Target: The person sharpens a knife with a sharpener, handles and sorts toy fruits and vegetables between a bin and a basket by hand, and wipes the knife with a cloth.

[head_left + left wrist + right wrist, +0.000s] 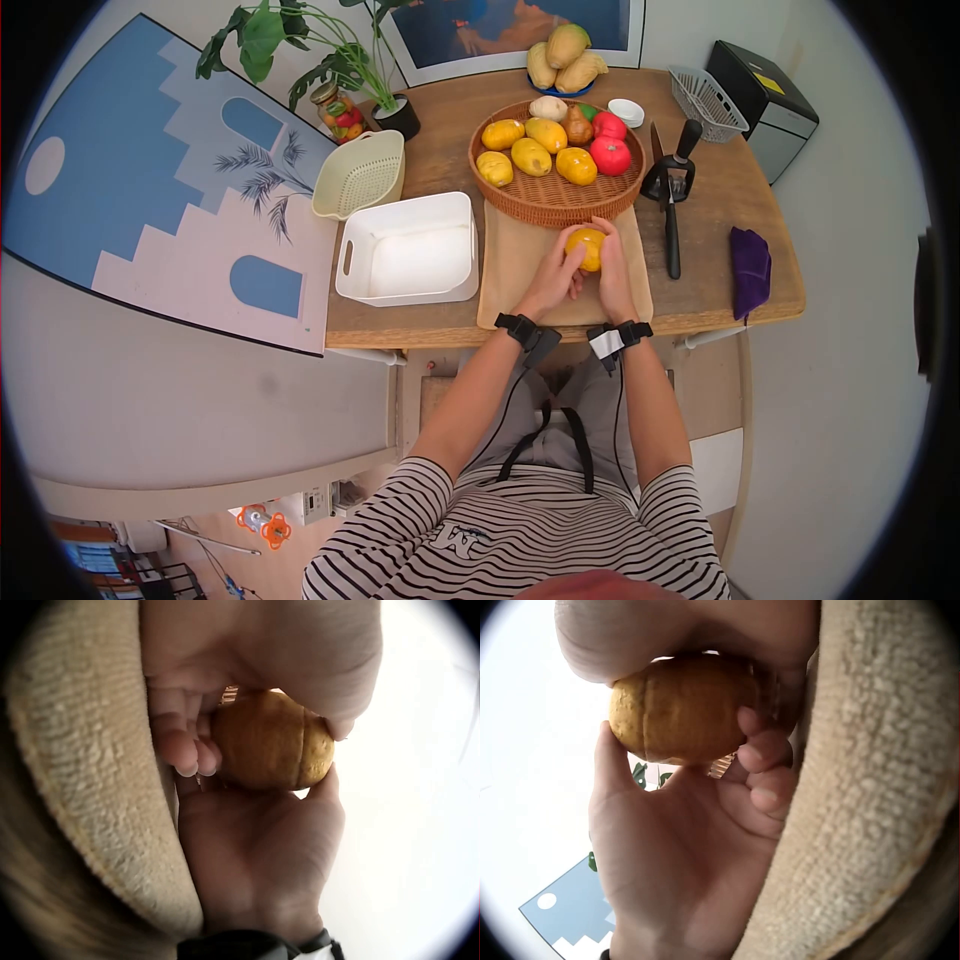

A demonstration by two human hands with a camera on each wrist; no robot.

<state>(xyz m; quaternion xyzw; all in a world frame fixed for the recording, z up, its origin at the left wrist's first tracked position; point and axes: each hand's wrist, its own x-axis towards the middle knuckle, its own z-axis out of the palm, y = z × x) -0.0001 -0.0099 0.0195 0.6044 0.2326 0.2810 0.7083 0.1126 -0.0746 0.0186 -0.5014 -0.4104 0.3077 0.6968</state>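
Both hands hold a yellow, rounded fruit [584,249] between them over a beige towel [510,295]. My left hand [552,278] grips it from the left, and my right hand [614,275] from the right. In the left wrist view the fruit [262,742] has a smooth body, a line running round it and a pitted end. Thumbs lie by that pitted end, while several fingers curl at the opposite end. The right wrist view shows the same fruit [690,709] between the palms, with curled fingertips [769,791] beside it.
Just beyond the hands stands a wicker basket [545,210] of yellow fruits, a pear and red fruits. A white bin [460,285] and a green colander [330,200] are at left. Right of the towel lie a black-handled knife [673,245], a knife holder [680,182] and a purple cloth [750,270].
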